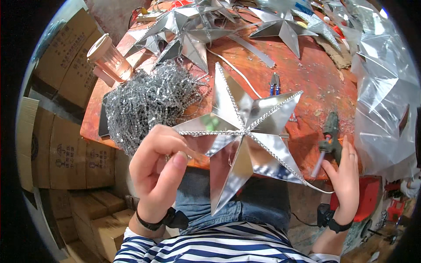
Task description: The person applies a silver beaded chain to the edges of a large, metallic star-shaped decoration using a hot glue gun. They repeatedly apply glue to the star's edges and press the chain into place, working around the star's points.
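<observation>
A shiny silver star (267,151) with several points lies across the table's near edge, one point over my lap. Silver sequin trim (210,133) runs along some of its ridges to the centre. At its left point, my left hand (160,171) is closed, thumb and fingers pinched by the trim; a short bit of strand shows between the fingers. My right hand (344,175) lies to the right of the star, thumb and fingers around the handle of a dark green glue gun (331,127). A clear glue stick (318,164) juts from the gun toward me.
A heap of silver sequin strands (149,103) sits at left, beside a lidded cup (109,57). Blue-handled pliers (275,84) lie behind the star. More silver stars (283,28) are at the back. Plastic wrap (386,96) hangs at right; cardboard boxes (66,149) stand left.
</observation>
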`<state>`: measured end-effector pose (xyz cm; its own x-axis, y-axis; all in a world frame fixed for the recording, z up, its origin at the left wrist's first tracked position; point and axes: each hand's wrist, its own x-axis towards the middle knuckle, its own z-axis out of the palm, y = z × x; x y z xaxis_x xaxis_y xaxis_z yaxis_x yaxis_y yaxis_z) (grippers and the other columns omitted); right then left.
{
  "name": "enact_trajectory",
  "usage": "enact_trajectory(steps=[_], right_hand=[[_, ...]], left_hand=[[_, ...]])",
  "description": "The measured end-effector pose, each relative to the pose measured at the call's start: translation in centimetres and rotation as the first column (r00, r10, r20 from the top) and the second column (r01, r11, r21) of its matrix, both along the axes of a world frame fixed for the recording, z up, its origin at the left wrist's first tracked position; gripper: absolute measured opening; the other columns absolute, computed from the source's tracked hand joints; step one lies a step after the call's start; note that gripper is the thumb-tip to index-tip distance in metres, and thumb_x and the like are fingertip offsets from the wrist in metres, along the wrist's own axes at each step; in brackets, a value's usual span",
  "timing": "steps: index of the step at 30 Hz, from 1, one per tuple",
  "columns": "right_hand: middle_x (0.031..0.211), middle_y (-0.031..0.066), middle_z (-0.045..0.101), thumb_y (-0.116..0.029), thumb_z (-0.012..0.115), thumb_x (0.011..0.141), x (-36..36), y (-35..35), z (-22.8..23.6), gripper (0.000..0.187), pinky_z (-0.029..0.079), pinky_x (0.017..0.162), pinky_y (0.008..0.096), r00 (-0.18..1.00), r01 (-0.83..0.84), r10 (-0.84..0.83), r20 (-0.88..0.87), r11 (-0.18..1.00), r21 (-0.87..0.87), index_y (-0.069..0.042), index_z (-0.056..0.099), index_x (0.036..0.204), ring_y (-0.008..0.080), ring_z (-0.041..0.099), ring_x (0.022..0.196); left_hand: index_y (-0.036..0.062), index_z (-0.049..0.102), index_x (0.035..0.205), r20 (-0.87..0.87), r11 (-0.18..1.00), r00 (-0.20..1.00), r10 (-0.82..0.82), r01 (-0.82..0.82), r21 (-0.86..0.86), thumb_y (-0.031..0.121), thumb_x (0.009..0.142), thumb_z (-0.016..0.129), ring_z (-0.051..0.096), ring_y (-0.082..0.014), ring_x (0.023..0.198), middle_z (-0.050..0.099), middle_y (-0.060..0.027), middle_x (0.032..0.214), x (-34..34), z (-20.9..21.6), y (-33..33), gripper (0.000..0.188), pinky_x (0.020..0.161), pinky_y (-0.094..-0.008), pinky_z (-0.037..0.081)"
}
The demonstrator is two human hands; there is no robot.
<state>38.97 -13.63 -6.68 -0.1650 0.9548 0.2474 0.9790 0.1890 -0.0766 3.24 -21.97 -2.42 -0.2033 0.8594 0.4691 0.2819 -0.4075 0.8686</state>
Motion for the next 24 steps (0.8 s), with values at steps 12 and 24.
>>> enact_trajectory(steps=[12,24], right_hand=[[0.119,0.0176,0.054,-0.001,0.061,0.073,0.6,2.0,0.5,0.046,0.041,0.097,0.0384,0.978,-0.204,0.204,-0.032,0.979,0.000,0.000,0.052,0.119,0.0355,0.054,0.109],[0.090,0.0116,0.070,-0.045,0.076,0.067,-5.5,0.5,8.0,0.048,0.043,0.095,0.0455,0.566,-0.687,0.514,-0.644,0.726,-0.025,-0.004,0.065,0.091,0.0277,0.066,0.091]], left_hand=[[0.0116,0.065,0.087,-0.472,0.904,0.803,0.363,-0.181,0.387,0.009,0.071,0.070,0.051,-0.0244,0.082,0.059,-0.0017,0.082,-0.9,-3.6,2.7,0.016,0.073,-0.0335,0.041],[0.0356,0.051,0.089,-0.490,0.750,0.634,0.599,-0.228,0.621,0.035,0.072,0.072,0.039,-0.0187,0.102,0.047,0.0108,0.090,-0.6,-7.2,2.1,0.027,0.097,-0.0431,0.030]])
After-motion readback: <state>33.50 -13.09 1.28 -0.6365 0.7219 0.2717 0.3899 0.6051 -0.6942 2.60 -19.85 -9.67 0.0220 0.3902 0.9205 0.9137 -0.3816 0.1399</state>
